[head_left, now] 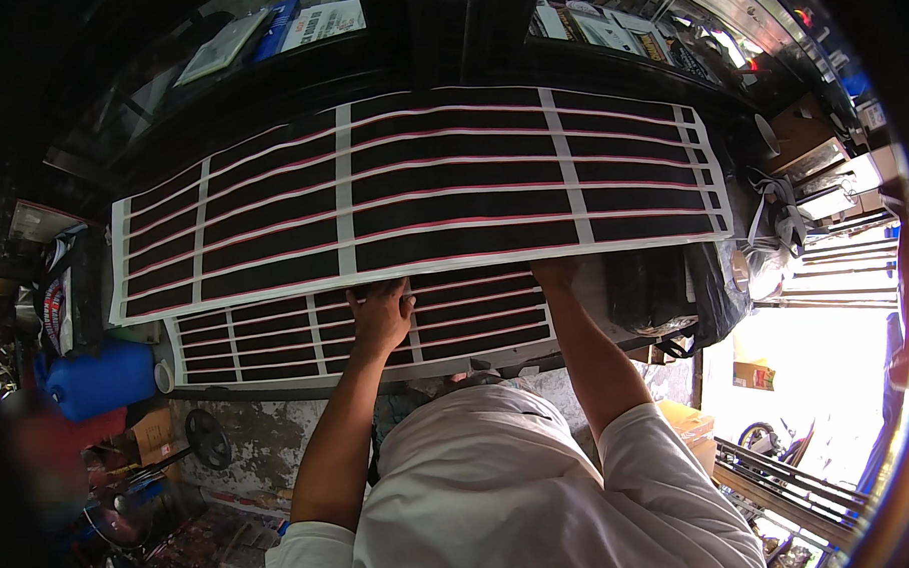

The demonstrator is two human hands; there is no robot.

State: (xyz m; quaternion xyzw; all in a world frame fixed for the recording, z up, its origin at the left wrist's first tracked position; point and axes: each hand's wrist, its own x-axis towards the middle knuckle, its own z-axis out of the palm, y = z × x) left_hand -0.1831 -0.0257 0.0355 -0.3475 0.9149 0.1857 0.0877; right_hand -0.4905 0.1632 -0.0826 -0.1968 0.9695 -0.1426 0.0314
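At the thin, white-gridded sheet [456, 176], the left hand [381, 320] curls.

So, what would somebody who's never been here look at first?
Probably the big black sheet with pale stripes across the middle, with the left hand at its near edge and the right hand partly hidden by it. A similar sheet peeks out nearer the person. Then the bright blue container on the left stands out.

Two gridded sheets [462, 206] [272, 355], two hands [381, 319] [556, 273]
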